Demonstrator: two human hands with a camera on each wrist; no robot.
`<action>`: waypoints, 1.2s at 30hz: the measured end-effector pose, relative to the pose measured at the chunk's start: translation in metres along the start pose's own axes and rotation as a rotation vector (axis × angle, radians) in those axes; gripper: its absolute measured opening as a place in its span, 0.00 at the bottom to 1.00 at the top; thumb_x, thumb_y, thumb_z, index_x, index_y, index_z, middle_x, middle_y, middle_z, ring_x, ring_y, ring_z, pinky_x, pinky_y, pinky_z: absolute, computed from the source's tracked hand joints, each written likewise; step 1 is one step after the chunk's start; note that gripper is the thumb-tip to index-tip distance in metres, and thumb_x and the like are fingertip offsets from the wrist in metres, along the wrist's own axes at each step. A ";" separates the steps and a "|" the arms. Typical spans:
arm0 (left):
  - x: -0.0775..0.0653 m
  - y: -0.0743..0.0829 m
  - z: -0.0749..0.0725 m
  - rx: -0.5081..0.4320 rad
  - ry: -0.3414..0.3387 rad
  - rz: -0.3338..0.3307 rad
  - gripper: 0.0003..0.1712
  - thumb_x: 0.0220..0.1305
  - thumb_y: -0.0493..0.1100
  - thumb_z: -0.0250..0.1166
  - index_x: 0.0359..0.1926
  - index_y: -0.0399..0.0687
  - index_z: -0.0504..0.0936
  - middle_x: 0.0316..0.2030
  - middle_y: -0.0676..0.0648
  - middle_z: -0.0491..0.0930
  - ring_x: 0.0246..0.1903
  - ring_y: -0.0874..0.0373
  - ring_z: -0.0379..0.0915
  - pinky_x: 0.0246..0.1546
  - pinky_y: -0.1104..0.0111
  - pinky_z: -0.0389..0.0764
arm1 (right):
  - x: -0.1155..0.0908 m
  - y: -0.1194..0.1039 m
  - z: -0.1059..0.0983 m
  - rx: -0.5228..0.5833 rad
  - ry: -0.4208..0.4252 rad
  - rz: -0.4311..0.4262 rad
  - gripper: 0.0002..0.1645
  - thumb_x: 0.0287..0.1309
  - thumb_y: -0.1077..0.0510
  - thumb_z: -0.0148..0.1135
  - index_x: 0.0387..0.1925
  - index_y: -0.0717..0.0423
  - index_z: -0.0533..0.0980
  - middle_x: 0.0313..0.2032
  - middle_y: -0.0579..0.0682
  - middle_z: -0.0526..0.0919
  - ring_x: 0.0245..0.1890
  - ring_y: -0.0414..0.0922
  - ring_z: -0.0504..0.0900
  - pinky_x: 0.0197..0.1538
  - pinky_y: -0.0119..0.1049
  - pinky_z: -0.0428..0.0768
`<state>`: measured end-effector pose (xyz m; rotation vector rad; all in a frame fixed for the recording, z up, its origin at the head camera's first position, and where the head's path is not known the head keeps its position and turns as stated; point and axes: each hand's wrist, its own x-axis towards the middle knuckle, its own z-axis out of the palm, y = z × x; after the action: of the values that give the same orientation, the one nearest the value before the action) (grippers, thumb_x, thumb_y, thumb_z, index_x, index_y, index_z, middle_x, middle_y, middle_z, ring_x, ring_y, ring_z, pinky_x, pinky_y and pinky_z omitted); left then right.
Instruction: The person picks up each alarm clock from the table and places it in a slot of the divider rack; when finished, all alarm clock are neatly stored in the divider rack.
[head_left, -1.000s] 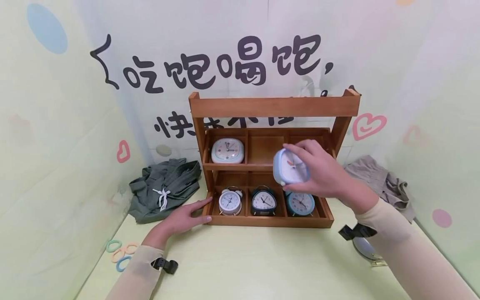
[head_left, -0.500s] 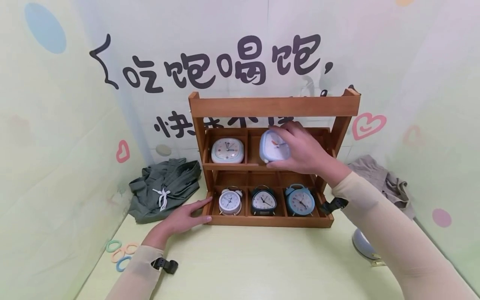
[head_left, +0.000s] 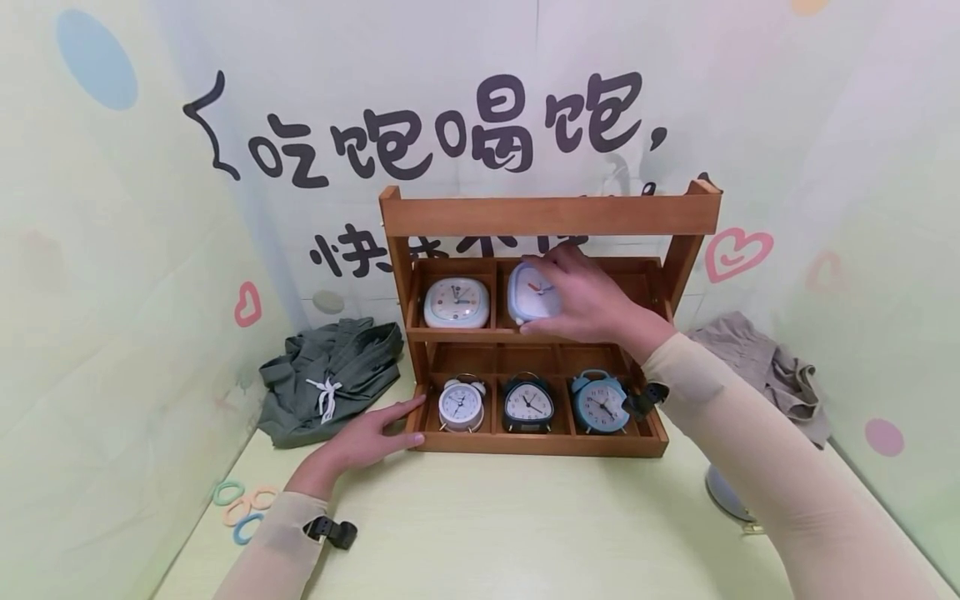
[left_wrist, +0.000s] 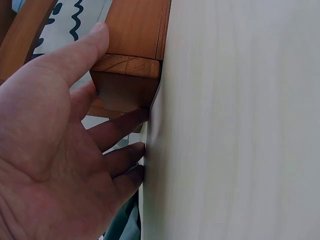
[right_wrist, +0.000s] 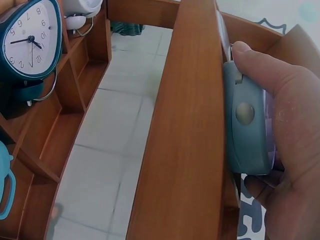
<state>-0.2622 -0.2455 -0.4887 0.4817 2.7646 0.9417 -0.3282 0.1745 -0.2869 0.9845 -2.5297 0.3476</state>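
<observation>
My right hand (head_left: 588,302) grips a light blue alarm clock (head_left: 528,293) by its edges, in the middle upper compartment of a wooden two-tier rack (head_left: 551,217). In the right wrist view, the thumb lies on one end of the clock's blue case (right_wrist: 247,125), right behind the upper front rail (right_wrist: 182,125); the far fingers are partly hidden. At the rack's lower left corner (left_wrist: 127,67), my left hand (head_left: 371,435) rests with thumb and fingers extended, the thumb against the front. A white oval clock (head_left: 456,302) stands in the upper left compartment.
The lower tier holds a white clock (head_left: 461,405), a dark green triangular clock (head_left: 528,404) and a blue twin-bell clock (head_left: 602,403). Folded dark green clothing (head_left: 330,379) lies left, beige clothing (head_left: 757,367) right. Coloured rings (head_left: 236,510) and a partly hidden round object (head_left: 723,493) lie on the table.
My right hand has carried the light blue clock leftward and up from in front of the rack into the middle upper compartment. The left hand has stayed at the corner.
</observation>
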 end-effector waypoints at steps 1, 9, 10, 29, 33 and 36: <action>0.000 0.000 0.000 0.002 0.001 0.004 0.48 0.72 0.76 0.68 0.87 0.74 0.66 0.84 0.42 0.65 0.82 0.34 0.59 0.78 0.31 0.62 | 0.001 0.000 0.001 0.001 -0.007 0.002 0.66 0.51 0.27 0.86 0.82 0.54 0.70 0.71 0.60 0.71 0.65 0.57 0.70 0.67 0.57 0.78; 0.000 0.001 0.000 0.012 -0.003 -0.001 0.47 0.73 0.76 0.67 0.87 0.74 0.66 0.84 0.42 0.65 0.82 0.33 0.60 0.78 0.32 0.63 | 0.006 0.002 0.007 0.006 -0.074 0.049 0.70 0.50 0.24 0.84 0.84 0.51 0.66 0.78 0.59 0.65 0.72 0.57 0.66 0.78 0.60 0.71; 0.000 0.001 0.000 0.012 -0.002 0.002 0.47 0.73 0.76 0.67 0.87 0.74 0.66 0.84 0.42 0.65 0.82 0.33 0.60 0.78 0.31 0.63 | 0.006 0.002 0.006 0.010 -0.082 0.058 0.70 0.50 0.24 0.84 0.84 0.51 0.66 0.78 0.59 0.65 0.72 0.57 0.66 0.78 0.60 0.71; 0.000 0.001 0.000 0.012 -0.001 0.000 0.47 0.72 0.76 0.68 0.86 0.76 0.66 0.84 0.42 0.65 0.82 0.33 0.60 0.78 0.32 0.63 | 0.014 -0.002 0.003 0.004 -0.240 0.168 0.73 0.50 0.20 0.82 0.87 0.47 0.62 0.83 0.59 0.61 0.80 0.61 0.61 0.83 0.62 0.63; 0.000 0.000 0.000 0.016 0.001 0.001 0.47 0.72 0.76 0.67 0.86 0.76 0.66 0.84 0.42 0.65 0.82 0.34 0.59 0.78 0.32 0.62 | 0.013 0.000 0.004 -0.016 -0.237 0.152 0.73 0.50 0.20 0.81 0.87 0.48 0.62 0.81 0.59 0.63 0.80 0.61 0.62 0.83 0.62 0.62; 0.000 0.000 0.000 0.021 0.000 -0.001 0.47 0.73 0.76 0.67 0.87 0.76 0.66 0.84 0.42 0.65 0.82 0.34 0.59 0.78 0.32 0.62 | 0.012 0.000 0.004 -0.022 -0.240 0.149 0.74 0.51 0.19 0.80 0.87 0.49 0.62 0.79 0.60 0.66 0.79 0.61 0.64 0.84 0.62 0.61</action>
<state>-0.2622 -0.2454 -0.4887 0.4831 2.7772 0.9141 -0.3379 0.1660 -0.2854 0.8767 -2.8261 0.2564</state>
